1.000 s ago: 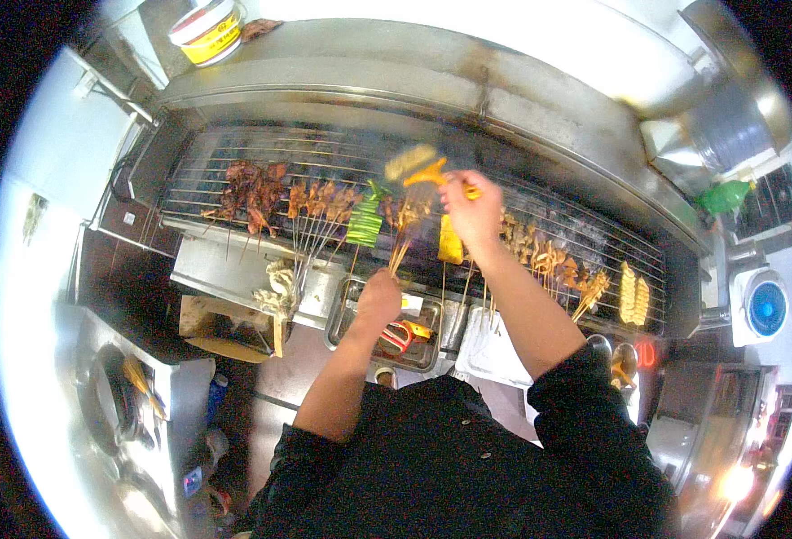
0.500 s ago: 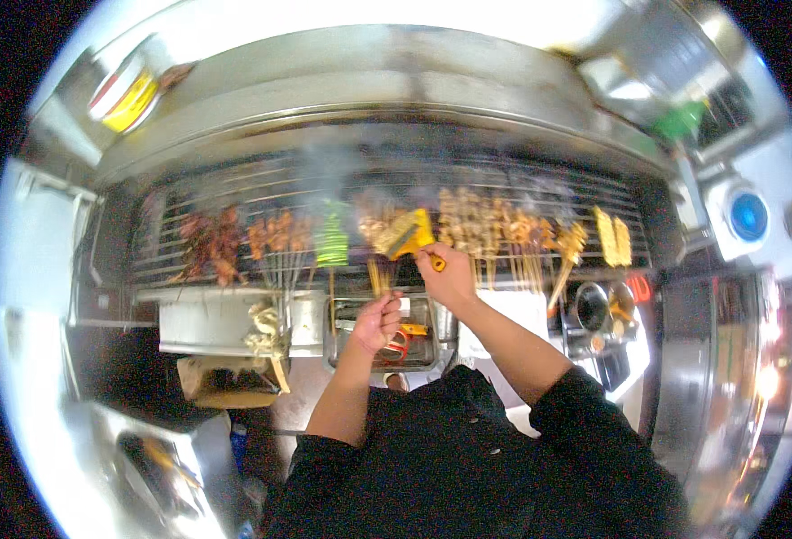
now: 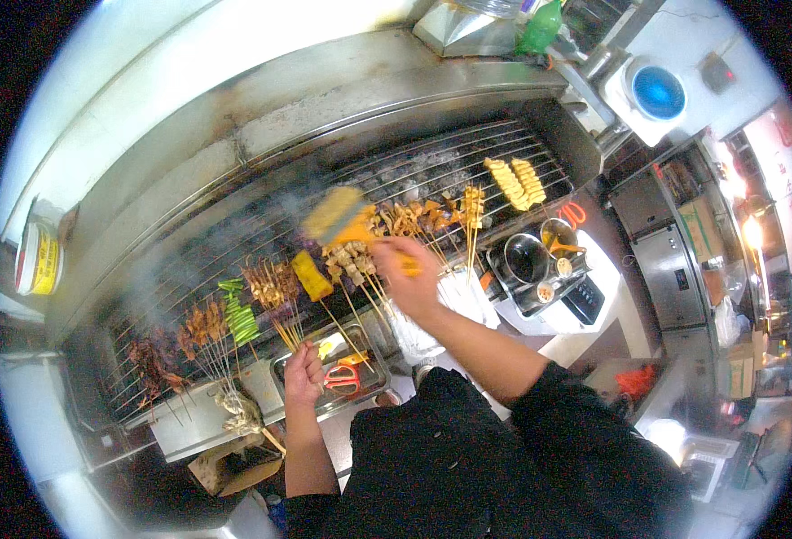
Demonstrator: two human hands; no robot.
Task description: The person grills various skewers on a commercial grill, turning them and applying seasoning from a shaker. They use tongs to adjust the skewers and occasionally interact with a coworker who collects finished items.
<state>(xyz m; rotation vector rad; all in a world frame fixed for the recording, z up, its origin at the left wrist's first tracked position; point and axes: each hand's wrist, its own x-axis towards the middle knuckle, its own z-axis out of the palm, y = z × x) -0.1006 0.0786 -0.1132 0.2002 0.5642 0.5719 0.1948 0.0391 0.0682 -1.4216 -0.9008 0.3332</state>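
Yellow brush (image 3: 335, 217) in right hand (image 3: 409, 282), grip wrapped round handle (image 3: 408, 262), bristles angled over middle of grill (image 3: 545, 154). Left hand (image 3: 303, 373) curled at sticks (image 3: 286, 334) of meat skewers (image 3: 268, 282); blur near fingertips, cannot tell if pinching. Sticks jut toward near side, presumably keeping ends cool and reachable. Green skewer (image 3: 238, 310) left of meat, yellow slab (image 3: 312, 276) right. Scissors (image 3: 342, 381) just right of left hand. Smoke (image 3: 167, 283) veils left end; right forearm (image 3: 486, 355) crosses white tray (image 3: 407, 341).
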